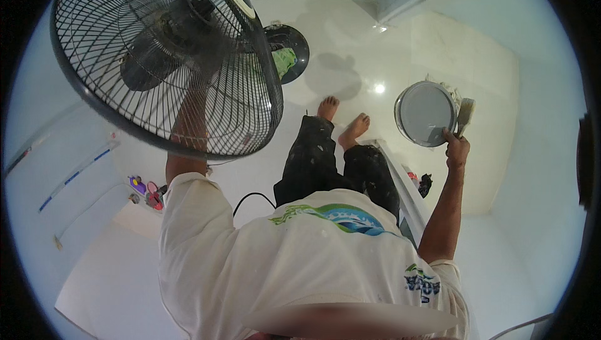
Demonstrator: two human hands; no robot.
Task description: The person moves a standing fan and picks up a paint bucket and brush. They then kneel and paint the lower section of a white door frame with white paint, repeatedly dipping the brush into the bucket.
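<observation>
Fingers of the right hand (pixel 457 150) grip a grey-filled paint can (pixel 426 113) and brush (pixel 464 114); left-hand fingers hidden behind the fan (pixel 166 58), grip unclear.

Head fisheye cam, steep downward, close-up.

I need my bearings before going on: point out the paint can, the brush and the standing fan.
paint can (pixel 424 113), head view, on the grey paint surface inside the can.
brush (pixel 464 113), head view, on its bristles.
standing fan (pixel 166 58), head view, on the wire guard over the blades.
</observation>
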